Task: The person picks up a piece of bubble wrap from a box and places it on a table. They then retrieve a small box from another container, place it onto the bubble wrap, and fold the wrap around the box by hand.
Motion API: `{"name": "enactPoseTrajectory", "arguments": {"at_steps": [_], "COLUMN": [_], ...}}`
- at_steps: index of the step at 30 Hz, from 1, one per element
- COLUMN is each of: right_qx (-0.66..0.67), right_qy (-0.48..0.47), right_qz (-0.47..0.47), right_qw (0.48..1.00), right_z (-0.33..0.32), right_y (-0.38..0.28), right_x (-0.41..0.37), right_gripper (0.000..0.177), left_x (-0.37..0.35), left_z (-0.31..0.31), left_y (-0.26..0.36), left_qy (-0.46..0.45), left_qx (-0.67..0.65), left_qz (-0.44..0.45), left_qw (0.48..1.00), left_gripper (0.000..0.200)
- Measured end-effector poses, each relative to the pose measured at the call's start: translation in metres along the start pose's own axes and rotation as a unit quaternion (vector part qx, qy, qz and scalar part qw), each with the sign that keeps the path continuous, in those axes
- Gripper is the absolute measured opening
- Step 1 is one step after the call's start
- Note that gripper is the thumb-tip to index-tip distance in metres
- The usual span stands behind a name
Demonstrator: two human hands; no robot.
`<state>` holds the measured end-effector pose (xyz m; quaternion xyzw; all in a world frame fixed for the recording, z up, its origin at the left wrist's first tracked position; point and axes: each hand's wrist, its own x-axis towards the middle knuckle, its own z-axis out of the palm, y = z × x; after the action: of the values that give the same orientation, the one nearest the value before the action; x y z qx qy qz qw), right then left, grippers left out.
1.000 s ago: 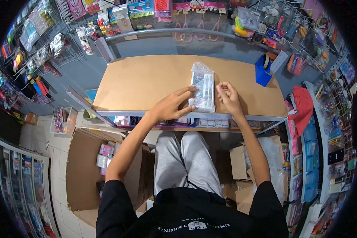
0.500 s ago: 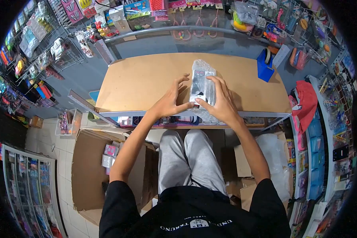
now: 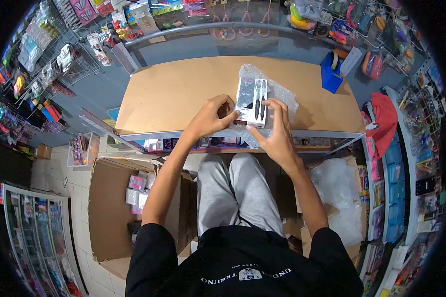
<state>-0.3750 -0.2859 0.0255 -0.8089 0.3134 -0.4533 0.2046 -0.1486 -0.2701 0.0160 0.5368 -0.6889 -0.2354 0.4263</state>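
A white pen box [image 3: 245, 99] with dark pens pictured on its front lies on a sheet of bubble wrap [image 3: 285, 94] near the table's front edge. My left hand [image 3: 212, 118] is at the box's left side, fingers curled and thumb pressed on its lower left corner. On the opposite side, my right hand [image 3: 278, 137] has its fingers apart. Its fingertips are by the box's right edge and its thumb is close to the bottom edge. The bubble wrap spreads out beneath the box to the right and hangs over the table's front.
The wooden table [image 3: 178, 89] carries a blue tape dispenser [image 3: 331, 73] at its right end. An open cardboard box [image 3: 111, 213] with small packets stands at lower left. Another carton with clear plastic wrap [image 3: 336, 198] is at lower right. Racks of hanging goods surround the table.
The bubble wrap, earlier around the box, now lies opened out to the right beneath it. The box front is uncovered. My right hand has moved slightly down.
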Motion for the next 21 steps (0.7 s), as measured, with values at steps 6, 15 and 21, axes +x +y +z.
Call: {"name": "enactPoseTrajectory", "arguments": {"at_steps": [6, 15, 21], "right_qx": [-0.03, -0.056, -0.053], "right_qy": [-0.069, -0.043, -0.041], "right_qz": [0.034, 0.048, 0.046], "right_qw": [0.997, 0.996, 0.997], "right_z": [0.002, 0.008, 0.011], "right_y": [0.026, 0.033, 0.033], "right_x": [-0.002, -0.003, -0.001], "right_gripper": [0.059, 0.055, 0.056], "left_x": [-0.005, -0.007, -0.008], "left_z": [0.0, 0.001, 0.002], "left_y": [-0.009, -0.012, -0.008], "left_qy": [0.019, 0.065, 0.058], "left_qx": [0.025, 0.049, 0.041], "left_qz": [0.069, 0.038, 0.034], "left_qw": [0.997, 0.996, 0.997], "left_gripper": [0.019, 0.017, 0.016]}}
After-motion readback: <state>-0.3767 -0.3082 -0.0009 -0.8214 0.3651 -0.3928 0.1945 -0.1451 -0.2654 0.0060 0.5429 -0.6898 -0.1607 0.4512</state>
